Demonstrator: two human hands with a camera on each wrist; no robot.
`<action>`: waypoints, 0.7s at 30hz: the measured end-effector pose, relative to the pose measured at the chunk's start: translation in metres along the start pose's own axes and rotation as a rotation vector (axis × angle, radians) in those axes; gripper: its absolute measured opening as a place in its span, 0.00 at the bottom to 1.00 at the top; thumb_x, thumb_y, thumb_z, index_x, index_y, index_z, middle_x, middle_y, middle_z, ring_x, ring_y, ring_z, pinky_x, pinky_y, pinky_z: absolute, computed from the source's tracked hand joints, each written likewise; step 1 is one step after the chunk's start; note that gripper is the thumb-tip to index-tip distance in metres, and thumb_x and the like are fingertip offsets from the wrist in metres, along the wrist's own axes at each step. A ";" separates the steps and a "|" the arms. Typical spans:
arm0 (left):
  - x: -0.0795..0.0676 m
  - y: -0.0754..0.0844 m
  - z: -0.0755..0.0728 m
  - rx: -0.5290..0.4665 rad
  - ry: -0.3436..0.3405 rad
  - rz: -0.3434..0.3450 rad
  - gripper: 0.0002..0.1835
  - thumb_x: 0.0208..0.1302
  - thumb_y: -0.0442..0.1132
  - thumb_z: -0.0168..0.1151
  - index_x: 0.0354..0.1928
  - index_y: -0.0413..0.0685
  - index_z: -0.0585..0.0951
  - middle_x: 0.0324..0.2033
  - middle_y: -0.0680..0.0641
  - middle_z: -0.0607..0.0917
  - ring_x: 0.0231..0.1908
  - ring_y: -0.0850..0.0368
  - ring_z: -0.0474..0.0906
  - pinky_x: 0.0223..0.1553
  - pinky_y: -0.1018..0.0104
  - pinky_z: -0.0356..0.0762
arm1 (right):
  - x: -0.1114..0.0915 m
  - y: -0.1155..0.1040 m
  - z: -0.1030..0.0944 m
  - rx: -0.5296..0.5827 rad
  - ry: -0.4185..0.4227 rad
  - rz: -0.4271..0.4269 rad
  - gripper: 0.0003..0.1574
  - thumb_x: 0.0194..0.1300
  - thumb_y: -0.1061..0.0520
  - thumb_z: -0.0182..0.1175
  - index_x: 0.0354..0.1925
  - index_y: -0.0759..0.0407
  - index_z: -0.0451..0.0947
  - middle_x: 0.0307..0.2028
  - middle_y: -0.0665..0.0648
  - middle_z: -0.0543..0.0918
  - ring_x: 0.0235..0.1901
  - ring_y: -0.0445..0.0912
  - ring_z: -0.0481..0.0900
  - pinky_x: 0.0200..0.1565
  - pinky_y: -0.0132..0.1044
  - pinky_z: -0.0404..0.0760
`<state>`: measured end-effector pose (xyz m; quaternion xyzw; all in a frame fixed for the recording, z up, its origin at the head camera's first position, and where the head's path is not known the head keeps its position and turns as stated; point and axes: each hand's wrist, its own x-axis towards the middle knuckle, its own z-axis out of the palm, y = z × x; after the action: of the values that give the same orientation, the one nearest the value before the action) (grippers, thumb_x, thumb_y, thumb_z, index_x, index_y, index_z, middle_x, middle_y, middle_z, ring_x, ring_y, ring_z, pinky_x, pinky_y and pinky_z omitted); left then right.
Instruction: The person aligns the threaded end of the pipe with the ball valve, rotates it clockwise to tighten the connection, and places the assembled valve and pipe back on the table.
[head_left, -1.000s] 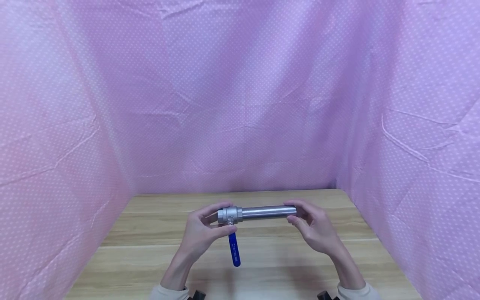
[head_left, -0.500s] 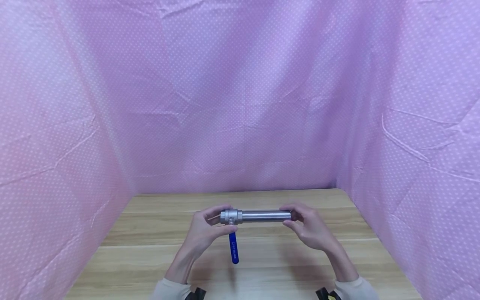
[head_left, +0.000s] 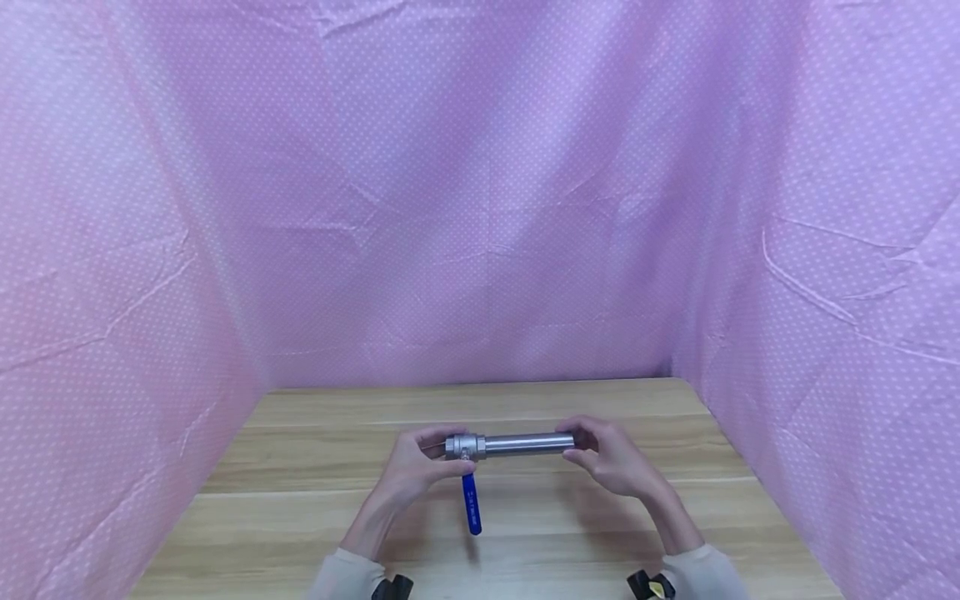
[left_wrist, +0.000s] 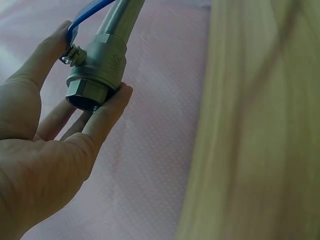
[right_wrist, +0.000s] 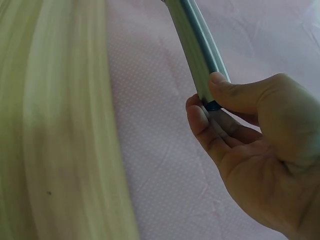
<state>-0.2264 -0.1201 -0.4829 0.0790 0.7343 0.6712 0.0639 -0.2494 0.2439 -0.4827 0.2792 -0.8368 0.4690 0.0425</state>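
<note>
A silver ball valve with a blue lever handle is joined to a straight steel pipe. My left hand holds the valve body, thumb at the base of the lever and fingers on the far side. In the left wrist view the valve's hexagonal open end faces my palm. My right hand pinches the pipe's free end between thumb and fingers, as the right wrist view of the pipe also shows. The piece is held level above the table, with the lever pointing toward me.
Under the hands lies a wood-grain table. Pink dotted cloth encloses it at the back and both sides. Shadows of the hands and lever fall on the tabletop.
Both hands have lowered the valve and pipe slightly toward me. My right hand has shifted a little left with the pipe end; both keep their hold.
</note>
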 end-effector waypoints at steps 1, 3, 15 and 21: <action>0.001 -0.003 -0.001 0.004 -0.004 -0.003 0.34 0.58 0.36 0.88 0.68 0.46 0.87 0.65 0.37 0.91 0.63 0.46 0.92 0.63 0.67 0.94 | 0.000 0.003 0.001 -0.005 -0.012 0.004 0.21 0.72 0.67 0.73 0.62 0.67 0.85 0.44 0.59 0.92 0.40 0.34 0.84 0.43 0.29 0.93; 0.003 -0.009 -0.002 0.014 -0.012 -0.004 0.35 0.58 0.35 0.88 0.68 0.45 0.87 0.65 0.37 0.91 0.62 0.46 0.92 0.61 0.68 0.94 | 0.001 0.009 0.003 -0.011 -0.032 0.008 0.21 0.73 0.67 0.73 0.61 0.66 0.85 0.44 0.59 0.91 0.40 0.34 0.84 0.43 0.29 0.92; 0.010 -0.033 -0.006 0.117 -0.058 -0.028 0.36 0.57 0.36 0.89 0.68 0.40 0.87 0.60 0.40 0.94 0.58 0.51 0.92 0.59 0.72 0.92 | 0.003 0.033 0.014 0.002 -0.139 0.030 0.19 0.72 0.67 0.72 0.59 0.68 0.85 0.47 0.65 0.92 0.44 0.37 0.87 0.49 0.30 0.94; 0.012 -0.043 -0.008 0.105 -0.090 -0.042 0.35 0.57 0.34 0.88 0.67 0.36 0.86 0.57 0.39 0.95 0.53 0.53 0.94 0.55 0.73 0.93 | 0.001 0.041 0.019 0.004 -0.204 0.093 0.16 0.72 0.66 0.71 0.57 0.63 0.86 0.41 0.56 0.90 0.41 0.40 0.85 0.43 0.30 0.91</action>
<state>-0.2414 -0.1290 -0.5252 0.0967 0.7664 0.6260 0.1068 -0.2676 0.2443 -0.5240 0.2864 -0.8480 0.4412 -0.0653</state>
